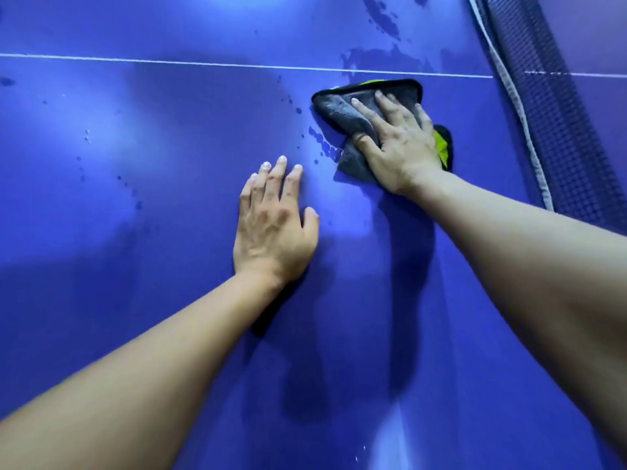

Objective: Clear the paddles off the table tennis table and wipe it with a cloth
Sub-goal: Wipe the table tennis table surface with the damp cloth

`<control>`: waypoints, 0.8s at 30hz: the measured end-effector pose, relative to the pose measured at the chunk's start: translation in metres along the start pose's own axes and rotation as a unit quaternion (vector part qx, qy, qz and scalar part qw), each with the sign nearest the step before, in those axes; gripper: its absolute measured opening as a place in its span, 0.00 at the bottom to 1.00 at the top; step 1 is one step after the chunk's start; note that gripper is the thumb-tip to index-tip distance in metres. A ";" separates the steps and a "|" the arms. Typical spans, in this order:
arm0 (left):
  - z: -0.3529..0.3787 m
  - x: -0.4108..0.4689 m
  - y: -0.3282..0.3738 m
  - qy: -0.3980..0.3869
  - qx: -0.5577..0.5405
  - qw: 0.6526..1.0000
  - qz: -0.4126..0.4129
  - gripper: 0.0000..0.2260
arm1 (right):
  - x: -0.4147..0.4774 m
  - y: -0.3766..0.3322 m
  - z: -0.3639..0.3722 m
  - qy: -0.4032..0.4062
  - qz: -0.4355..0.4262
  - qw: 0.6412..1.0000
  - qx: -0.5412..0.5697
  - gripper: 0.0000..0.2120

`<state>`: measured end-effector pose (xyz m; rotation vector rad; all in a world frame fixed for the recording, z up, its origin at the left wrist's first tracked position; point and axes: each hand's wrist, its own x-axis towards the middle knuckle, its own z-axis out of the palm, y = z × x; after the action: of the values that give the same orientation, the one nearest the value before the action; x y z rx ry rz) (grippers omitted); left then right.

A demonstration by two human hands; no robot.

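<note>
The wiping step is judged to be in hand: no paddles are seen on the part of the bench [135, 300] in view, and the cloth [339, 113] is already pressed onto the blue surface. The cloth, grey with a black hem and a lime-yellow underside, lies bunched just short of the white line [169, 61] and near the net [559, 130]. It is held down by the right hand [403, 144], whose fingers [390, 106] are spread out straight across its top, not curled round it; the thumb is set against a fold at its near side. The left hand [274, 225] is laid flat on the bare bench, apart from the cloth, fingers straight, nothing held; it is taken to be a brace for the reach.

Beyond the line, past the fingers, wet patches [383, 59] are seen, and a trail of droplets [325, 144] lies just beside the cloth's left edge. The next move is judged to call for steady downward pressure while the cloth is swept across these marks, with care that the folds are not let slip from under the flat palm
</note>
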<state>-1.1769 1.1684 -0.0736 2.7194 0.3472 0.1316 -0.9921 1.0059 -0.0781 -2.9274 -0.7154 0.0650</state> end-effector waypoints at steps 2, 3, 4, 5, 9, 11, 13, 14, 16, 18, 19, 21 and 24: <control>-0.006 0.000 0.000 0.000 -0.068 0.998 -0.007 0.27 | -0.036 -0.014 0.001 -0.002 -0.007 1.000 -0.005 0.28; -0.010 -0.001 -0.001 -0.003 -0.099 0.995 -0.011 0.26 | -0.054 -0.021 0.001 -0.003 -0.010 1.000 -0.004 0.28; -0.013 -0.002 -0.003 -0.006 -0.121 0.993 -0.012 0.26 | -0.071 -0.027 0.003 -0.002 -0.013 1.000 -0.002 0.28; -0.016 -0.010 -0.005 -0.007 -0.128 0.992 -0.007 0.25 | -0.090 -0.033 0.005 0.002 -0.017 1.000 -0.002 0.29; -0.022 -0.084 -0.018 -0.002 -0.056 0.998 0.021 0.22 | -0.168 -0.057 0.013 0.006 -0.034 0.999 0.018 0.29; -0.026 -0.140 -0.023 0.001 -0.035 0.999 0.019 0.21 | -0.210 -0.067 0.016 0.005 -0.036 0.999 0.020 0.28; -0.029 -0.195 -0.027 0.020 -0.026 0.999 0.011 0.20 | -0.250 -0.076 0.016 0.006 -0.037 0.999 0.017 0.28; -0.033 -0.226 -0.029 0.027 -0.020 0.999 0.006 0.20 | -0.276 -0.082 0.016 0.007 -0.040 0.999 0.016 0.28; -0.034 -0.267 -0.032 0.025 -0.015 0.999 -0.015 0.21 | -0.310 -0.087 0.021 0.007 -0.035 0.999 0.021 0.28; -0.040 -0.319 -0.033 0.023 -0.003 0.999 -0.025 0.23 | -0.359 -0.098 0.021 0.010 -0.037 0.999 0.025 0.28; -0.041 -0.341 -0.034 0.020 0.004 0.999 -0.026 0.24 | -0.382 -0.103 0.021 0.012 -0.040 0.999 0.025 0.28; -0.042 -0.385 -0.034 0.015 0.020 1.000 -0.016 0.24 | -0.431 -0.117 0.022 0.021 -0.050 0.998 0.025 0.29; -0.042 -0.425 -0.037 0.004 0.040 0.999 0.004 0.25 | -0.501 -0.136 0.028 0.036 -0.057 0.997 0.032 0.29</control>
<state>-1.6015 1.1068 -0.0682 2.8004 0.3497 0.1331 -1.5007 0.8974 -0.0817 -2.8070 -0.8506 -0.0286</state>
